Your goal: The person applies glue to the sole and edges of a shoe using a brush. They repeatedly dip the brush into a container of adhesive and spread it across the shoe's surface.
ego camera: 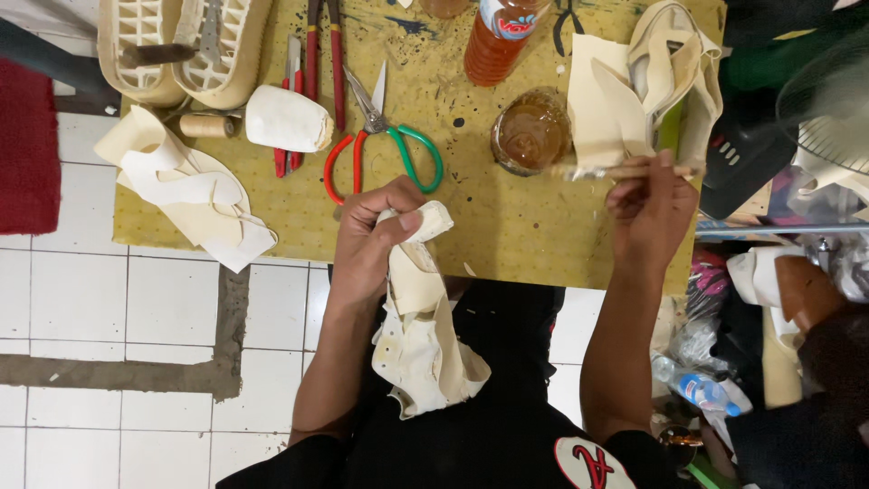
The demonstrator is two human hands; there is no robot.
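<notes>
My left hand grips a cream leather shoe upper that hangs down over my lap, thumb pressed on its folded top end. A thin wooden brush lies pinched in my right hand, its whitish tip pointing left toward an open jar of brown glue. Both hands hover over the near edge of a yellow work board.
Scissors with red and green handles, red pliers, a thread spool, a white lump, shoe soles, an orange bottle and cream leather pieces lie on the board. A fan and clutter stand at right.
</notes>
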